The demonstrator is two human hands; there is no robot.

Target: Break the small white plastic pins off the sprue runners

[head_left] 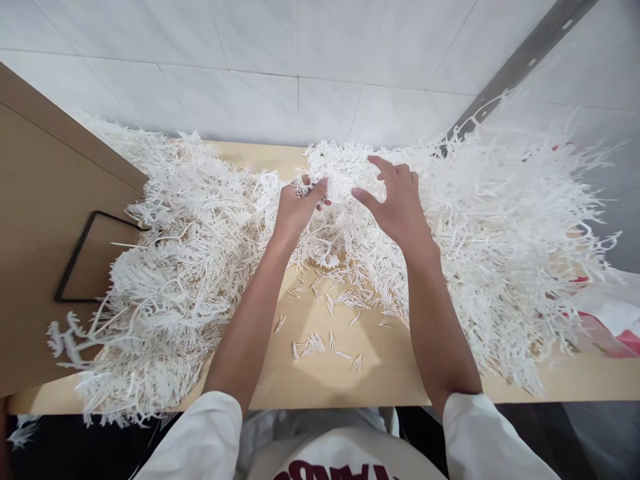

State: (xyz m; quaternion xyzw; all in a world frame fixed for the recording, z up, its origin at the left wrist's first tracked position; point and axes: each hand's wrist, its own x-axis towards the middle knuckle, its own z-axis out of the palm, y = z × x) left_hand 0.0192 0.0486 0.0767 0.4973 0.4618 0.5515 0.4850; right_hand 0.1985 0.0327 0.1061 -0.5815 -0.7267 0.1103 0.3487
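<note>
Near the back middle of the table, my left hand [303,200] is closed, thumb against fingers, on a tuft of white branching plastic sprigs [331,181]. Facing it from the right, my right hand [397,199] has its thumb and forefinger spread apart, with nothing visible between them. Behind and below both hands lies more of the same white sprig material, heaped up. Small loose white plastic pieces [313,345] are scattered on the table between my forearms. The exact ends of the tuft in my left fingers blend into the heap.
Large piles of white sprigs, the left pile [170,280] and the right pile [500,253], cover both sides of the wooden table [340,383]. A brown panel with a black metal handle [75,257] stands at left. A red-and-white plastic bag [607,327] lies right. A tiled wall [260,100] rises behind.
</note>
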